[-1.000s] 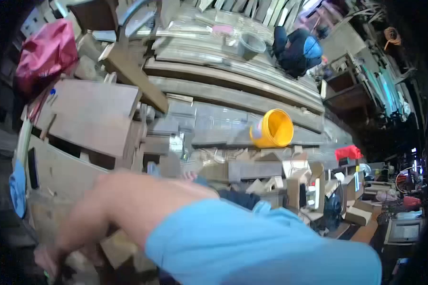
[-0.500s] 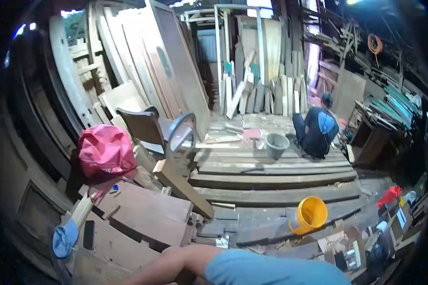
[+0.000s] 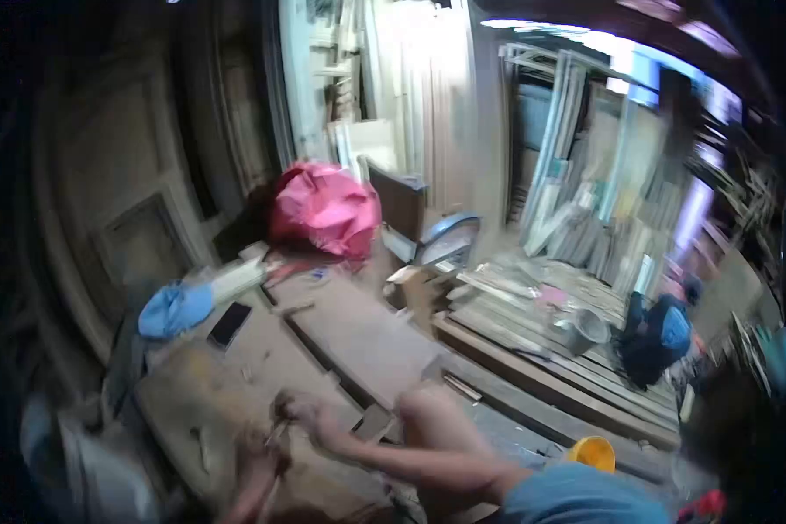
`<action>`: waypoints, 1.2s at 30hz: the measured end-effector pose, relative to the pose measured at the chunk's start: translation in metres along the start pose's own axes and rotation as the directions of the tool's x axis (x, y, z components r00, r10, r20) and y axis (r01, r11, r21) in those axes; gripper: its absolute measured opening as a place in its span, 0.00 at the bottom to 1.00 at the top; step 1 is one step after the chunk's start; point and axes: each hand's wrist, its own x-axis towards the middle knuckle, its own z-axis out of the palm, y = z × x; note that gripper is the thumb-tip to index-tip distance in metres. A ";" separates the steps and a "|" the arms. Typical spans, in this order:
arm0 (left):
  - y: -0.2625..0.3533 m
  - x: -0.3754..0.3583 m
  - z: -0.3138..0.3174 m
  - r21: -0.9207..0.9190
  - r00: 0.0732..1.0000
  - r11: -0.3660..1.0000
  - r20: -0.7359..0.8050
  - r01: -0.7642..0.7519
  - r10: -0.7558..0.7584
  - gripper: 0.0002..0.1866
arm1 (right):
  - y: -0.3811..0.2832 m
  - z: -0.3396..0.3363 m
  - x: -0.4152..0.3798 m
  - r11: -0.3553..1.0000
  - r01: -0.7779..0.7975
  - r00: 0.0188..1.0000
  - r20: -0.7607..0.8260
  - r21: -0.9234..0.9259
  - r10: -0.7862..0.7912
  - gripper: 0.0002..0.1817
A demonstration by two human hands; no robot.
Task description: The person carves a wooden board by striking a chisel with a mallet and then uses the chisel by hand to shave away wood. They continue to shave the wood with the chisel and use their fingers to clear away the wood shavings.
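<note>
My left hand (image 3: 258, 454) and my right hand (image 3: 316, 421) are close together, low over a dusty brown wooden board (image 3: 236, 384). Both look closed, with fingers curled in. A thin, pale, stick-like shape shows between them, but motion blur hides what it is. My right forearm reaches in from the lower right, past a bent bare knee (image 3: 428, 410) and blue cloth (image 3: 576, 498). On the board beyond my hands lie a dark phone (image 3: 230, 325) and a light-blue cap-like cloth (image 3: 175, 310).
A pink bag (image 3: 327, 210) sits behind the boards, beside a chair (image 3: 445, 240). Stacked planks (image 3: 533, 327) fill the right, with a grey bucket (image 3: 589, 330) and a crouching person (image 3: 659, 336). A yellow bucket (image 3: 592, 453) stands nearer. Door panels (image 3: 122, 157) lean at left.
The view has swung left and down, so the bag, phone and planks shift right in the picture. Both my hands are now visible together over the board; before, only part of a bare limb showed.
</note>
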 end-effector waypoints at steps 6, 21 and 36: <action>0.039 0.024 -0.041 -0.026 0.978 0.994 0.182 0.103 -0.097 0.13 | -0.019 -0.025 0.014 0.969 0.104 0.988 0.087 0.223 -0.126 0.25; 0.058 0.032 -0.029 -0.101 0.950 0.947 0.109 0.304 -0.293 0.13 | -0.079 -0.038 0.028 0.882 0.090 0.987 0.161 -0.463 -0.017 0.19; 0.062 0.034 -0.016 -0.128 0.931 0.931 -0.092 0.341 -0.354 0.16 | -0.036 -0.052 0.054 0.922 0.317 0.902 -0.370 0.223 -0.221 0.14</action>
